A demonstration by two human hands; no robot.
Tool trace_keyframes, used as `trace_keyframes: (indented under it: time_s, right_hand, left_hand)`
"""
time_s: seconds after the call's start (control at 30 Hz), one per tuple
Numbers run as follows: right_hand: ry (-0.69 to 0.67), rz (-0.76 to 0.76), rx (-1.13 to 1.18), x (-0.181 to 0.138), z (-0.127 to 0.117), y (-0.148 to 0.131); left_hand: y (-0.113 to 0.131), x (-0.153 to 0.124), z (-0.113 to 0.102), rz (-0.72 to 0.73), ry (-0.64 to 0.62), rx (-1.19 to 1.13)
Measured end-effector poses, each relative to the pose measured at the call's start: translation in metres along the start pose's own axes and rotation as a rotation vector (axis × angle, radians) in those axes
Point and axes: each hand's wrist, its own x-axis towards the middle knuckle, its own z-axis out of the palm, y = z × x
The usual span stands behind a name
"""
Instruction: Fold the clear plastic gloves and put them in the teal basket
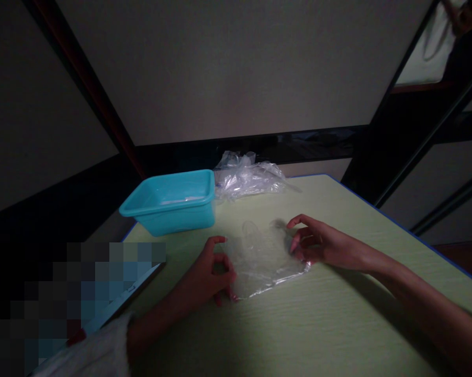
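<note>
I'm watching the clear plastic film (265, 262) spanning the space between both hands above the pale table (275, 335); whether it is resting on the surface I cannot tell. The left hand (208, 271) is curving its bent digits along the film's left edge, and the right hand (320, 243) is arching in a loose curl at the right edge. Whether either is actually pinching, I cannot tell. For handling this well, I'm favouring light fingertip pressure and even tension, since something so thin is probably clinging and creasing easily. Its near edge is catching bright glints, while rounded lobes are showing faintly at its far side. Beyond, a smooth turquoise tub (177, 222) is flaring toward its rounded rim, and crumpled clear plastic (247, 180) is bunching glossily beside it.
</note>
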Motion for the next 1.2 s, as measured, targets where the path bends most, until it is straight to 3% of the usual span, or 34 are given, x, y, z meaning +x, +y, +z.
trace_keyframes:
  time_s: [0.57, 0.9, 1.2]
  right_hand:
    - [0.237, -0.078, -0.547, 0.001, 0.002, 0.004]
    - [0.278, -0.121, -0.573, 0.001, 0.002, 0.012]
    - [0.437, -0.128, -0.562, 0.016, 0.006, 0.016]
  left_hand:
    - [-0.004, 0.0, 0.004, 0.038, 0.128, 0.008]
    - [-0.007, -0.011, 0.008, 0.072, 0.152, -0.015]
    - [-0.006, 0.001, 0.006, 0.088, 0.226, -0.031]
